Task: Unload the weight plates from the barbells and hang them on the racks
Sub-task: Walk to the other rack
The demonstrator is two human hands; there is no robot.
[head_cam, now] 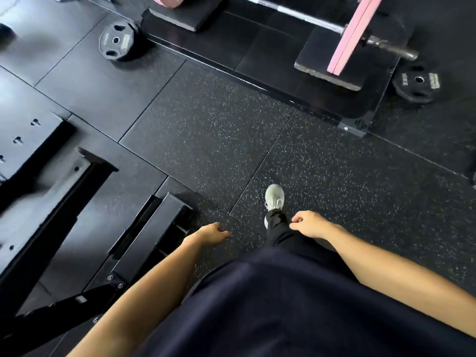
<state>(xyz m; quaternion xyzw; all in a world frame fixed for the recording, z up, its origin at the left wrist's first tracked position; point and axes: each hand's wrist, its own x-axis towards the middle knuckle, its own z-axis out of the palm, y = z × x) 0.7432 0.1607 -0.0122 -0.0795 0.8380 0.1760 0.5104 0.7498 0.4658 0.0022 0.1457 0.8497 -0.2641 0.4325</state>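
speckled rubber floor (322, 155), grey shoe (274, 195), black foam block (332, 64)

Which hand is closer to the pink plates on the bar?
Right. The right hand hangs below the pink plates, empty. The left hand hangs farther off to the left, also empty.

Upper pink plate (166, 0) cut by top edge; rack (38, 181) blurred

Left hand (212, 233), right hand (307, 224) loosely curled
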